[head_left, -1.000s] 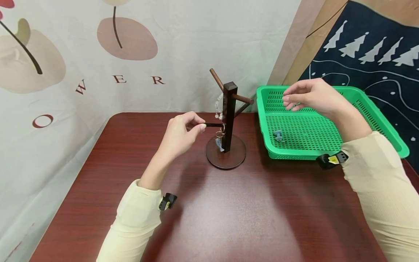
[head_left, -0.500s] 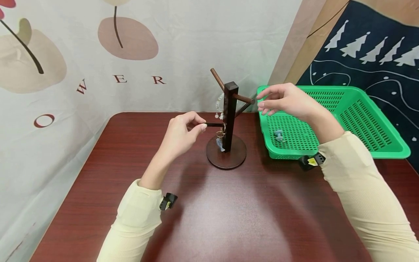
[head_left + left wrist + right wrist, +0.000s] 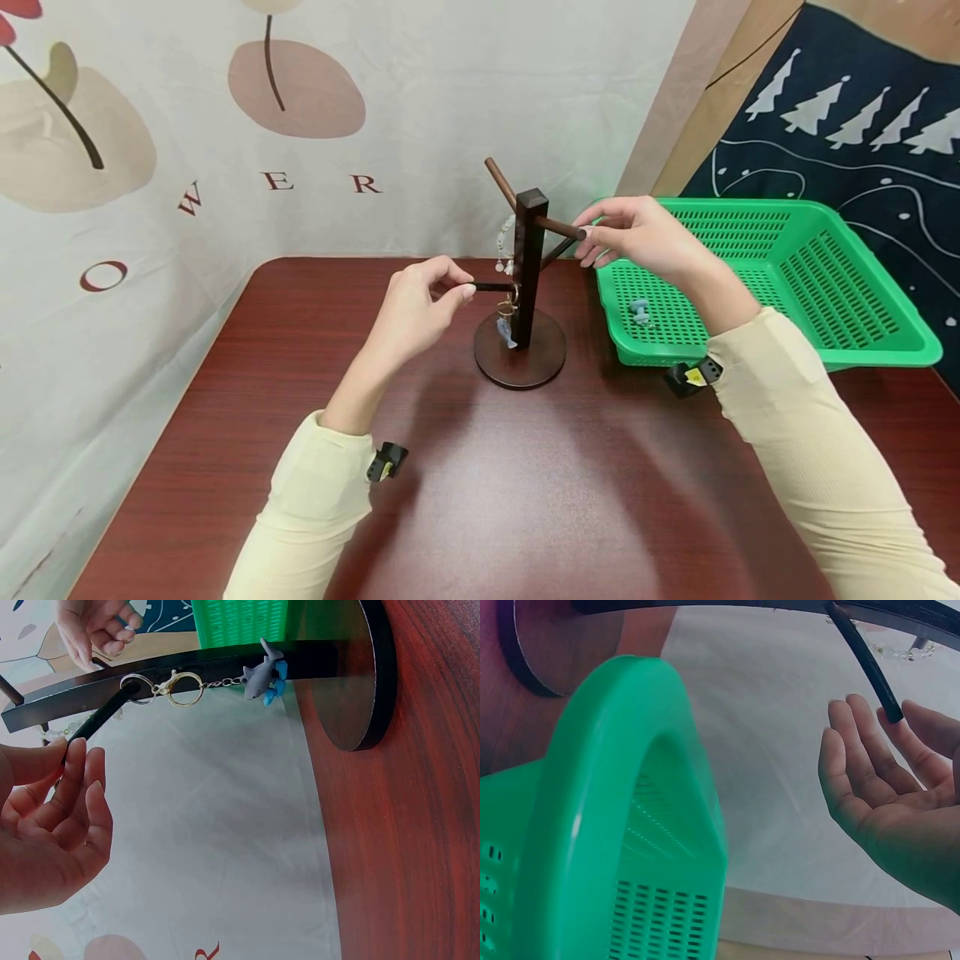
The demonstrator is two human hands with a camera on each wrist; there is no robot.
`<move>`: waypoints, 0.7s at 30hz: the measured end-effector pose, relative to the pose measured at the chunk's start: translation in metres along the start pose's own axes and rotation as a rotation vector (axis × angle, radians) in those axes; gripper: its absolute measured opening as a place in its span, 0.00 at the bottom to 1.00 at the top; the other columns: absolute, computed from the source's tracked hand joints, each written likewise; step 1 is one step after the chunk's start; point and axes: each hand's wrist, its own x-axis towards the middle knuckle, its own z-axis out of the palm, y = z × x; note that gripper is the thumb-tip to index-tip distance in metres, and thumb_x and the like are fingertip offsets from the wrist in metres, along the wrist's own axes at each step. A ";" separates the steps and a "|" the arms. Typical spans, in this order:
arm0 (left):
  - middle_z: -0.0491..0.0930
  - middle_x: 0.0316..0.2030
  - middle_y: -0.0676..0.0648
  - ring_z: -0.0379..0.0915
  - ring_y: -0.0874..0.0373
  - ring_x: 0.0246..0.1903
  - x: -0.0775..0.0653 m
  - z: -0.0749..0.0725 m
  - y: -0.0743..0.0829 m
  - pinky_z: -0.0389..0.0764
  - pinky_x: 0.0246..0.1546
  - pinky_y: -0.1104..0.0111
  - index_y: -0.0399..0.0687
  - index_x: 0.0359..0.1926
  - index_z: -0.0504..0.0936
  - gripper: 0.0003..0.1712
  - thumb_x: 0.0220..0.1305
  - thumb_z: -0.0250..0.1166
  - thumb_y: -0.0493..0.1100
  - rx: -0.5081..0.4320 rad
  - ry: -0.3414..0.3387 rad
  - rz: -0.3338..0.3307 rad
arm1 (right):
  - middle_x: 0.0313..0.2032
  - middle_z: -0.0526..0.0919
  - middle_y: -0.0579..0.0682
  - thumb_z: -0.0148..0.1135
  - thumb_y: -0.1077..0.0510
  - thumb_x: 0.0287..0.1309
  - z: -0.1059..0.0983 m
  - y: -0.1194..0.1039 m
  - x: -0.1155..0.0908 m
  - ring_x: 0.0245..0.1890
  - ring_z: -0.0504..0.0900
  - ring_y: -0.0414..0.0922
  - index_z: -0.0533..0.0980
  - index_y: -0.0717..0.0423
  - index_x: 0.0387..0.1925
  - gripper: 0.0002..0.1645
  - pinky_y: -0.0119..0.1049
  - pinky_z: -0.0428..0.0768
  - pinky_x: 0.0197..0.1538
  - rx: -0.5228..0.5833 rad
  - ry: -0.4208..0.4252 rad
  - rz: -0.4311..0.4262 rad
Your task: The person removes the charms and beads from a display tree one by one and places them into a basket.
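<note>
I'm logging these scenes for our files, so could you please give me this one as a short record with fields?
Surface: reddish-brown table
Stand: dark, upright, with several pegs
Left hand: pinches the end of the left peg
Right hand: at the tip of a right-side peg; grip unclear
Shark keyring: hangs on the left peg, near the post
Bracelet: pale beads, hanging; its peg unclear
Basket: green, right of the stand, holding a small blue-grey item

I see a reddish wood-grain table (image 3: 480, 500) across the lower frame, a dark stand (image 3: 528, 275) upright near centre, a green basket (image 3: 847, 267) at right
</note>
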 end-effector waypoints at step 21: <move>0.81 0.27 0.48 0.75 0.58 0.25 0.001 -0.002 0.000 0.71 0.28 0.67 0.42 0.32 0.81 0.02 0.56 0.63 0.35 0.012 0.001 -0.005 | 0.33 0.80 0.64 0.52 0.61 0.63 0.003 0.002 -0.001 0.33 0.81 0.51 0.75 0.63 0.39 0.09 0.44 0.78 0.40 -0.001 0.010 0.000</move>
